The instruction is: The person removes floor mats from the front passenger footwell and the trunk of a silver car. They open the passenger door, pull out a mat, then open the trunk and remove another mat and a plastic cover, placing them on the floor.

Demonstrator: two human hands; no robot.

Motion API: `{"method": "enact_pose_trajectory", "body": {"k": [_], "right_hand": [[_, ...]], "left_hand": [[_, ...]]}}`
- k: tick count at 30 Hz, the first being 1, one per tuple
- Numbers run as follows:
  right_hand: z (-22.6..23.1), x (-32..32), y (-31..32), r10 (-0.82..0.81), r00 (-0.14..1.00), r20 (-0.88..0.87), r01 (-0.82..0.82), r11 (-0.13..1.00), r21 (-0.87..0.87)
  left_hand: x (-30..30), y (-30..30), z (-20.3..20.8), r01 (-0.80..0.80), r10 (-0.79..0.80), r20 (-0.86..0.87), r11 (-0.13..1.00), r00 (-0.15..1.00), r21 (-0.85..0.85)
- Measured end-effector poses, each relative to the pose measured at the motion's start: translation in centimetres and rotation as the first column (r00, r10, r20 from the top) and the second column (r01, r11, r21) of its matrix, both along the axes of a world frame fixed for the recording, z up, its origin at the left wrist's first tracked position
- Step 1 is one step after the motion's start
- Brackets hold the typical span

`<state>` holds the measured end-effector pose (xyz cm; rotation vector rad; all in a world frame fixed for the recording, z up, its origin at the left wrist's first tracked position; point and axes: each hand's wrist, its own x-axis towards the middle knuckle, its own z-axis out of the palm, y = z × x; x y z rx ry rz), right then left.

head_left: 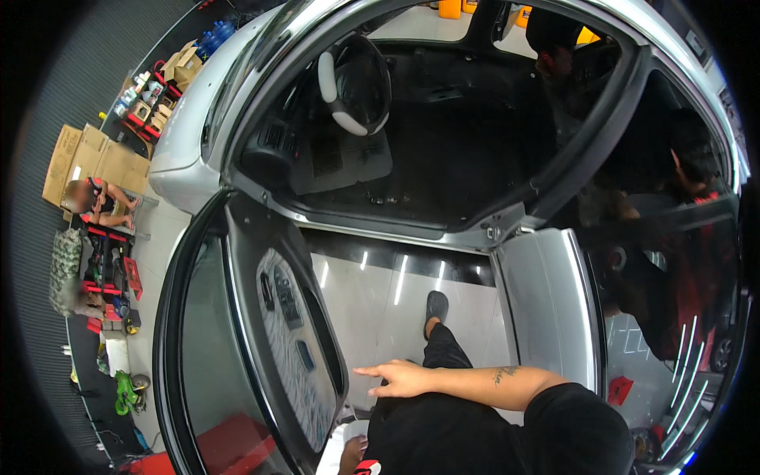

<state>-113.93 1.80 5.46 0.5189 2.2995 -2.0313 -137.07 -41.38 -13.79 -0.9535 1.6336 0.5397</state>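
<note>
My right hand reaches left across my body, its index finger stretched out and nothing in it. The fingertip is close to the edge of the open car door; I cannot tell whether it touches. Window switches and patterned fabric show on the door's inner panel. Low in the picture is my left hand, beside a white object partly cut off by the lower edge. Its fingers are hidden. Ahead lies the silver car's bare dark cabin floor, with a grey-and-black steering wheel at the left.
The door sill and rear door bound the doorway. One person is beyond the cabin, another at the rear right. At the left, someone sits near cardboard boxes and tools. My shoe stands on glossy tiles.
</note>
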Motion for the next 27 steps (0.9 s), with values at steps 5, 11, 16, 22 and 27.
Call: {"method": "enact_pose_trajectory", "body": {"k": [5,11,16,22,27], "right_hand": [[-6.0,3.4,9.5,-0.424,0.9,0.101,0.421,0.905,0.05],[-15.0,6.5,21.4,-0.783,0.556,0.278,0.789,0.602,0.12],[-27.2,6.0,29.9,-0.878,0.411,0.244,0.856,0.464,0.228],[-41.5,3.1,39.2,-0.963,0.169,0.208,0.831,0.253,0.495],[-49.5,-0.1,44.2,-0.953,0.048,0.3,0.565,0.274,0.778]], "left_hand": [[-0.2,19.8,0.0,0.713,-0.641,-0.314,0.65,0.701,0.265],[1.3,43.8,3.3,0.775,-0.506,-0.596,0.503,0.623,0.384],[3.0,53.5,-2.8,0.928,-0.665,-0.647,0.262,0.372,0.265],[1.1,68.8,-13.8,0.992,-0.528,-0.849,-0.115,-0.014,0.055],[-3.3,85.9,-22.4,0.956,-0.246,-0.947,-0.255,-0.208,-0.143]]}}
